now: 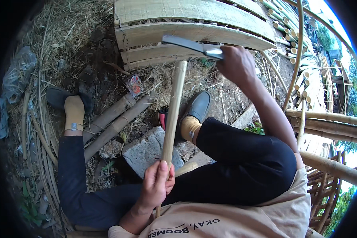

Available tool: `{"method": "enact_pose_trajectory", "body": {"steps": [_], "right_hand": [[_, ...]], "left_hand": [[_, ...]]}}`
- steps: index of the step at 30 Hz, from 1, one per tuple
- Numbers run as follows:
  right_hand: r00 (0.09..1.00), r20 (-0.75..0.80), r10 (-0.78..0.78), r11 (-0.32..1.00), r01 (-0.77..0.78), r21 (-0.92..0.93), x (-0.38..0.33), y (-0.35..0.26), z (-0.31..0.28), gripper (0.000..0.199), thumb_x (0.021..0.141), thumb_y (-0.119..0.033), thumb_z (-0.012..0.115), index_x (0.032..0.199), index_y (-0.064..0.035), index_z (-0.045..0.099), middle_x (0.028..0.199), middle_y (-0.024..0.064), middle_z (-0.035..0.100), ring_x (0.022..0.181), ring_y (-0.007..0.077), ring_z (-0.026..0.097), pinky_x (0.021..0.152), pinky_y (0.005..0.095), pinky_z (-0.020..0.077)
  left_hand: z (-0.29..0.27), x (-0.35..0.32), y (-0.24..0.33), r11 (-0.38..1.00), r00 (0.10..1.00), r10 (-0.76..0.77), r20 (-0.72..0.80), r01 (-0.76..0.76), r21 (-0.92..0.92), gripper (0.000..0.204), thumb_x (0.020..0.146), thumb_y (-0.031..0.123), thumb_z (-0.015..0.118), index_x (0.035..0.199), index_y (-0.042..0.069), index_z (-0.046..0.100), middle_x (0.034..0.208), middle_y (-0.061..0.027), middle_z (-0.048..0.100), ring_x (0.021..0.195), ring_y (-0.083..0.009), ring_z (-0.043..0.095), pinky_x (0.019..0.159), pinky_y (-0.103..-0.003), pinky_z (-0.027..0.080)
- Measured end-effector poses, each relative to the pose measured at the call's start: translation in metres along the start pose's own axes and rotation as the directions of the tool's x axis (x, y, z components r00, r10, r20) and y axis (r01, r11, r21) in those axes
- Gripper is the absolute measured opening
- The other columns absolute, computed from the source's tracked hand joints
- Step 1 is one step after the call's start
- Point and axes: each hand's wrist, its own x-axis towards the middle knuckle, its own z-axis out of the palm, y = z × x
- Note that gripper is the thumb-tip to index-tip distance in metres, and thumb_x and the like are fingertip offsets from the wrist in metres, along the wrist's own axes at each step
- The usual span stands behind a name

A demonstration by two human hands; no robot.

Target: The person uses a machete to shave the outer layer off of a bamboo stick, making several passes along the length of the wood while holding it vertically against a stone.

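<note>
Left hand (156,184) clenched around lower end of upright bamboo stick (172,115), right hand (236,63) gripping blade (188,45) set across stick's top end above stone block (146,150); split apparently not yet begun, full length uncut.

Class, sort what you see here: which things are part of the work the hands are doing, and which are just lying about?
In use:
left hand gripping the bamboo stick
right hand holding the cleaver at the stick's top end

Lying about:
grey stone block
bamboo poles on the ground
plastic wrapper
split bamboo slats
</note>
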Motion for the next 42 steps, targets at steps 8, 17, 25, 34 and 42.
{"method": "enact_pose_trajectory", "body": {"steps": [8, 17, 25, 34, 42], "right_hand": [[0.984, 0.179, -0.021, 0.907, -0.056, 0.418, -0.014, -0.035, -0.053, 0.031, 0.089, -0.031, 0.072, 0.082, -0.0006, 0.072, 0.065, 0.02, 0.063, 0.059, 0.0352, 0.065, 0.06, 0.0433, 0.0484], [0.939, 0.219, -0.265, 0.949, 0.214, 0.231, -0.013, -0.073, -0.028, 0.016, 0.068, -0.017, 0.07, 0.078, -0.0045, 0.07, 0.068, 0.0186, 0.066, 0.069, 0.0382, 0.068, 0.067, 0.0462, 0.0551], [0.965, 0.091, -0.248, 0.939, 0.216, 0.269, -0.008, -0.059, -0.004, 0.017, 0.064, -0.012, 0.067, 0.078, -0.0021, 0.071, 0.067, 0.0211, 0.065, 0.067, 0.0399, 0.067, 0.067, 0.0468, 0.0542], [0.963, -0.052, -0.263, 0.939, 0.268, 0.213, -0.004, -0.05, -0.011, 0.016, 0.061, -0.011, 0.067, 0.075, -0.0037, 0.072, 0.066, 0.0199, 0.066, 0.067, 0.0379, 0.068, 0.067, 0.0456, 0.055], [0.981, -0.027, -0.194, 0.974, 0.196, 0.114, -0.003, -0.036, -0.03, 0.013, 0.066, -0.012, 0.069, 0.077, -0.0066, 0.074, 0.065, 0.0187, 0.066, 0.064, 0.0361, 0.068, 0.066, 0.0453, 0.0554]], "left_hand": [[-0.025, 0.008, 0.011, 0.971, 0.997, -0.002, 0.08, 0.021, -0.239, 0.039, 0.109, 0.041, 0.035, 0.089, 0.01, 0.048, 0.054, 0.0061, 0.027, 0.039, -0.0023, 0.019, 0.037, -0.023, 0.014], [-0.021, 0.0, 0.007, 0.996, 0.991, 0.079, -0.107, -0.082, -0.026, 0.039, 0.109, 0.039, 0.037, 0.088, 0.007, 0.048, 0.059, 0.0066, 0.033, 0.046, -0.0018, 0.029, 0.041, -0.021, 0.023], [-0.015, -0.001, 0.0, 0.973, 0.97, 0.187, -0.153, -0.161, 0.168, 0.037, 0.109, 0.036, 0.037, 0.088, 0.007, 0.047, 0.059, 0.0062, 0.036, 0.045, -0.0001, 0.03, 0.039, -0.018, 0.024], [-0.012, -0.003, 0.008, 0.997, 0.994, 0.081, -0.072, -0.081, -0.009, 0.038, 0.11, 0.037, 0.035, 0.087, 0.008, 0.046, 0.057, 0.0061, 0.033, 0.042, -0.0007, 0.027, 0.037, -0.019, 0.021], [-0.01, -0.005, 0.009, 0.996, 0.995, 0.087, -0.05, -0.087, 0.007, 0.037, 0.109, 0.037, 0.036, 0.087, 0.008, 0.046, 0.057, 0.0064, 0.032, 0.043, -0.0005, 0.026, 0.038, -0.019, 0.02]]}}
